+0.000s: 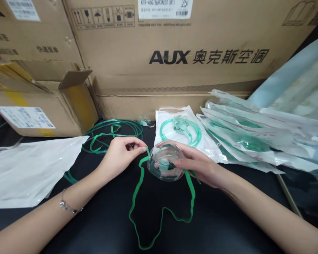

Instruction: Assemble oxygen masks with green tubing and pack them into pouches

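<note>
Left hand: I pinch the green strap near its end.
Right hand: my fingers clamp the clear mask, mid-dial, at its three o'clock side.
Strap: loops toward six o'clock.
Pouches: two o'clock (a slumped pile).

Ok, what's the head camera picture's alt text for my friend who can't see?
A person's right hand holds a clear mask; the left hand pinches its green strap. Around lie coiled green tubing and white packets, with cardboard boxes behind.
</note>
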A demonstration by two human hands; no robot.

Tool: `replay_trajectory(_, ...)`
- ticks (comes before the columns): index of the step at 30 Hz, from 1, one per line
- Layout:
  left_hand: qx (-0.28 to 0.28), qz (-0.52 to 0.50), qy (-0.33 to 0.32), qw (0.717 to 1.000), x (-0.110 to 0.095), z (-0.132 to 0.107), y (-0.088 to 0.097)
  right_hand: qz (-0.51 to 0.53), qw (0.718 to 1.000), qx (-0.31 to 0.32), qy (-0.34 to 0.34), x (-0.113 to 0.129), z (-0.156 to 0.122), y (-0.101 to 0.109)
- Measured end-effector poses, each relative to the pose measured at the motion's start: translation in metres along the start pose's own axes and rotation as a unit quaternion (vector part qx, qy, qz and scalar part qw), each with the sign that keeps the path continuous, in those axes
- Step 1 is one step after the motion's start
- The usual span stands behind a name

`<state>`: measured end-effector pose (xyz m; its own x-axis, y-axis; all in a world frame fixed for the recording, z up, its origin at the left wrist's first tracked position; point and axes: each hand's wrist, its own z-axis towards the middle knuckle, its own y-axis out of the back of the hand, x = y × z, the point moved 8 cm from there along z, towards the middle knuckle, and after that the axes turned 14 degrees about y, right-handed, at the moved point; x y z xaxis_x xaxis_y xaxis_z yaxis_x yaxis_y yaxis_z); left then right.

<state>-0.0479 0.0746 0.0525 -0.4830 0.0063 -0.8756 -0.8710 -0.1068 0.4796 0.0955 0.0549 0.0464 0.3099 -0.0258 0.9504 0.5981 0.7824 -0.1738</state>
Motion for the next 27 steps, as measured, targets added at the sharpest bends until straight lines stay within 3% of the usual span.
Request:
replay_trajectory(9,-0.075,0.062,0.020,0.995,0.005,0.003,0.015,-0.001,1.000,0.027,0.008,0.000,0.000,-0.002)
replay_trajectory(17,0.001,0.047,-0.053,0.998,-0.012,-0.004,0.004,-0.079,0.994,-0.065,0.042,0.011,0.002,0.015)
replay_trajectory(21,0.009,-0.038,-0.074,0.996,-0.020,-0.011,0.007,-0.122,0.989,-0.078,0.041,0.009,0.002,0.021)
replay_trajectory(24,0.041,-0.091,-0.066,0.993,-0.022,-0.016,0.002,-0.115,0.990,-0.061,0.049,0.006,0.004,0.019)
replay_trajectory(27,0.102,-0.081,-0.010,0.991,-0.015,-0.016,-0.012,-0.141,0.988,-0.050,0.036,0.003,0.004,0.018)
